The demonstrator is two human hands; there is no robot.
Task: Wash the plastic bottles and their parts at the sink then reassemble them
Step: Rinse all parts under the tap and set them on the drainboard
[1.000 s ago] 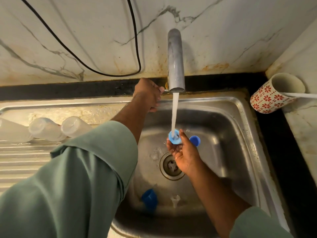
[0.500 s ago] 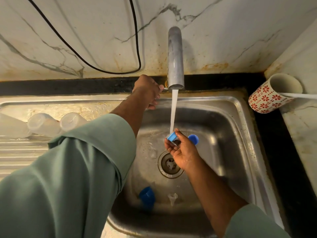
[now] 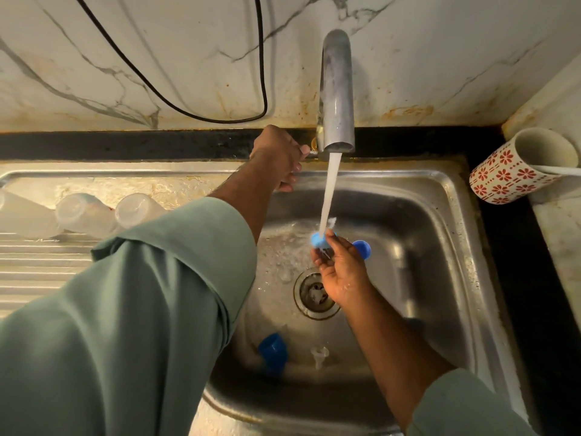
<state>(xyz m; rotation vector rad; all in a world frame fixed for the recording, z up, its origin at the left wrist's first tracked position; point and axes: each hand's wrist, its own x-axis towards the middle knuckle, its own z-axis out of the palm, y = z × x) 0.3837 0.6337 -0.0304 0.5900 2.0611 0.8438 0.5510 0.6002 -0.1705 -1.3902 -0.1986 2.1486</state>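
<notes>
Right hand (image 3: 341, 272) pinches a blue cap (image 3: 319, 240) under the tap (image 3: 336, 99) stream above the sink (image 3: 440, 247); left hand (image 3: 278, 155) curls at the tap base, its grip unclear; bottles (image 3: 85, 215) lie far left.

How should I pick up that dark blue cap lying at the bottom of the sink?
Pinch the dark blue cap across its round sides, reaching down from above. It lies loose on the sink floor near the front wall, nothing touching it, so probably an easy grab.
</notes>
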